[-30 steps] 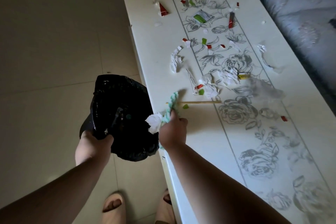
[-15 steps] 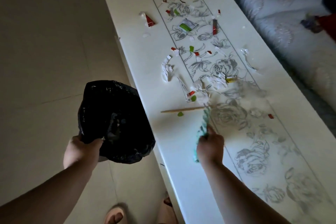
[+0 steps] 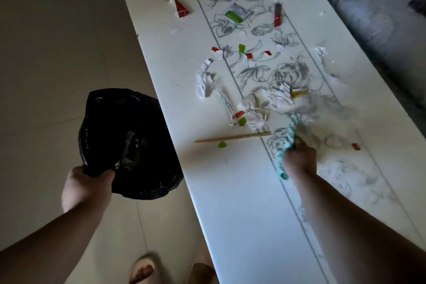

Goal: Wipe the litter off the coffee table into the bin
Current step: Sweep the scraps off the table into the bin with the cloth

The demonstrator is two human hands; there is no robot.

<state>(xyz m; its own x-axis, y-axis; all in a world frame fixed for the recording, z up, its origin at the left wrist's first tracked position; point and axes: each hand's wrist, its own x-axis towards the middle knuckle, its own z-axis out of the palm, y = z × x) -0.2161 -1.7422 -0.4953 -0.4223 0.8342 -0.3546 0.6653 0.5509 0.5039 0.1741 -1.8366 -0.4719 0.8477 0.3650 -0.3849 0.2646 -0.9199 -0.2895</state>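
Litter [image 3: 251,113] strewn across a white flowered worktop [image 3: 230,203] beside a black-lined bin [image 3: 129,143].

Right hand [image 3: 299,159] is closed round a green cloth [image 3: 287,145] on the worktop, just right of a wooden stick [image 3: 232,138]; left hand [image 3: 87,187] grips the bin's near rim, holding it against the worktop's edge; paper scraps, red and green bits lie beyond the cloth.

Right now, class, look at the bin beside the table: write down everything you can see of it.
The bin is lined with a glossy, crinkled black plastic bag that hides its walls. Its mouth tilts up toward the camera, with a few pale scraps dimly showing inside. The left hand has its grip on the near rim. The bin sits below the coffee table top, close against its long left edge.
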